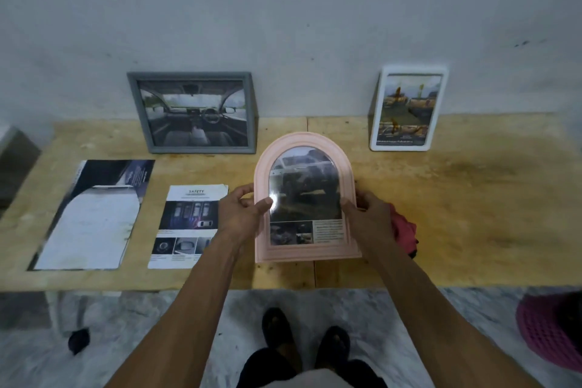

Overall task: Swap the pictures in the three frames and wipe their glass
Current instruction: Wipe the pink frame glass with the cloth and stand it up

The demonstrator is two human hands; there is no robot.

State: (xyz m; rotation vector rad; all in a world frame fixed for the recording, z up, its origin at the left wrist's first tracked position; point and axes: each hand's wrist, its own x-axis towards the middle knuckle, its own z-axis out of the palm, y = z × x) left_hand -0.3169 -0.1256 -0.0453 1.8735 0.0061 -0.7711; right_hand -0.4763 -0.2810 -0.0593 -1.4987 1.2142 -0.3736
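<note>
Both my forearms reach out over my shoes toward the pink arched frame [307, 198], and my fingers are curled round its two sides. On my left hand [242, 214] the thumb presses the glass near the left rim while the other fingers wrap behind the edge; my right hand [370, 217] pinches the right rim the same way. I hold the frame face up toward me, tilted, its lower edge close to or resting on the tabletop [472, 198]; I cannot tell which.

I judge this to be the middle frame's turn, though whether the truck picture behind its glass is the old one or the new one I cannot say. If the swap is still to do, my next move calls for turning the frame over to reach its back, keeping a firm pinch so the glass stays in. If it is done, wiping comes next, and the red cloth [404, 230] bunched just beside my right hand looks handy for that.

Outward, two loose printed sheets lie flat on the left: a SAFETY leaflet [189, 227] just beside my left wrist, and a darker sheet [94, 217] further left. A grey frame [193, 112] and a white frame [407, 109] lean against the pale wall [283, 9] behind. Below the wooden top is a mottled floor [157, 324], with a pink basket [551, 331] at the right edge.
</note>
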